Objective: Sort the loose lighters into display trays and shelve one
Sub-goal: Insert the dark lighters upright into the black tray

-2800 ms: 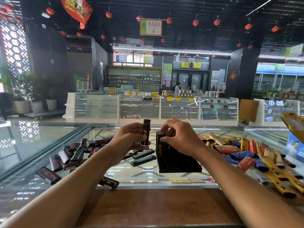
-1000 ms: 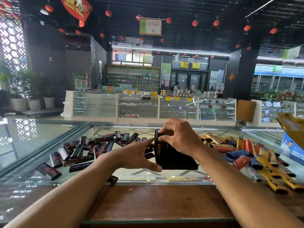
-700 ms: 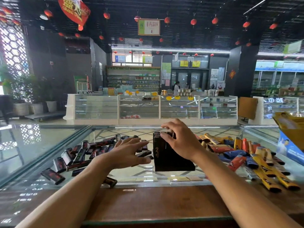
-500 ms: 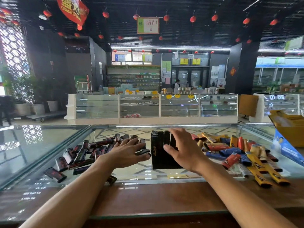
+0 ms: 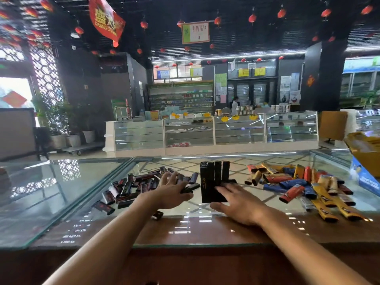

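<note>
Both forearms reach forward over the wooden edge (image 5: pixel 195 229) of the glass counter (image 5: pixel 51 198), with the palms turned down.

The left hand (image 5: pixel 171 195) lies low over the near end of a heap of loose dark lighters (image 5: pixel 131 186). Its fingers are spread and rather straight, and the fingertips (image 5: pixel 167 178) rest on the heap. One dark lighter (image 5: pixel 190 188) lies flat just at the thumb side of this hand, between the hand and the tray. It touches the hand or nearly touches it; a grip on it cannot be made out.

The right hand (image 5: pixel 241 203) is flat and open, with the fingers spread wide and pointing away from the person and a little to the left. Its longest fingers (image 5: pixel 221 189) reach the near right part of the black display tray (image 5: pixel 207 194) and seem to touch it. The thumb (image 5: pixel 214 206) points left, just in front of the near side of the tray. No finger curls around anything.

The tray stands on the glass between the two hands. A row of black lighters (image 5: pixel 214 171) stands upright in its far part, above the fingertips of the right hand and apart from them.

To the right of the right hand a pile of colourful lighters (image 5: pixel 296 182) lies on the glass, in red, blue and yellow, and a yellow cardboard box (image 5: pixel 366 149) stands at the far right.
</note>
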A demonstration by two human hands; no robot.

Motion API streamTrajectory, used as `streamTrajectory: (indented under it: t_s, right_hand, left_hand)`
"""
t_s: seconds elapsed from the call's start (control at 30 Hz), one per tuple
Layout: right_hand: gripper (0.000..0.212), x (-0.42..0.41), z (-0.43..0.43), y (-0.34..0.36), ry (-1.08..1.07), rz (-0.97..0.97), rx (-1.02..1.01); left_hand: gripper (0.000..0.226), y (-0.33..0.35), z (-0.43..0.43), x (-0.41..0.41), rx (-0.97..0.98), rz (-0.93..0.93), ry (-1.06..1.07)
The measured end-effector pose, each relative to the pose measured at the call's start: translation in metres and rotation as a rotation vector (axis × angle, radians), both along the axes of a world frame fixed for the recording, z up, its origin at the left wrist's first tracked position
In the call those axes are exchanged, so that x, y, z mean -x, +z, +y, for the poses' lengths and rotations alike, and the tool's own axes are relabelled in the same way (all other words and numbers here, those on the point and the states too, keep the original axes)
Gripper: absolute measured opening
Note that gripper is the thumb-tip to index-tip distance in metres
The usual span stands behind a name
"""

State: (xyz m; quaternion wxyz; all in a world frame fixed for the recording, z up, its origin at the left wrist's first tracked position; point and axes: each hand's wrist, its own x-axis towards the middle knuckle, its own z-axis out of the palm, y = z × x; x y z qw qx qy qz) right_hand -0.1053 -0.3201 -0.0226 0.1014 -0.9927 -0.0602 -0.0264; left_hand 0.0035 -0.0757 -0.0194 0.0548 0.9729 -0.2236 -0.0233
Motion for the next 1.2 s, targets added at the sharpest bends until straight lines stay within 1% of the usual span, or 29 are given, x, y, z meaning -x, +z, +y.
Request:
streamTrajectory:
  t_s: [0.2,0.4,0.63,0.77,1.03,1.2]
  right_hand:
    - [0.084,-0.001,0.001,0.0,-0.012,-0.001,-0.019]
    - [0.083,-0.002,0.0,-0.001,-0.005,-0.024,-0.061]
    - [0.081,-0.003,-0.002,-0.002,0.006,-0.053,-0.068]
    - [0.079,-0.004,-0.003,-0.002,0.02,-0.082,-0.069]
    - [0.077,-0.003,-0.002,-0.001,0.023,-0.099,-0.064]
    - [0.076,-0.002,-0.002,-0.001,0.022,-0.099,-0.061]
  left_hand:
    - [0.071,0.003,0.0,0.015,0.018,-0.058,0.015]
    - [0.058,0.008,-0.005,0.019,0.088,-0.138,-0.014]
    - [0.044,0.01,-0.014,0.009,0.081,-0.191,-0.045]
    - [0.036,0.004,-0.018,0.006,0.066,-0.301,-0.042]
    - [0.024,0.003,-0.025,0.012,-0.039,-0.503,-0.042]
    - [0.031,0.004,-0.028,0.018,-0.16,-0.559,-0.067]
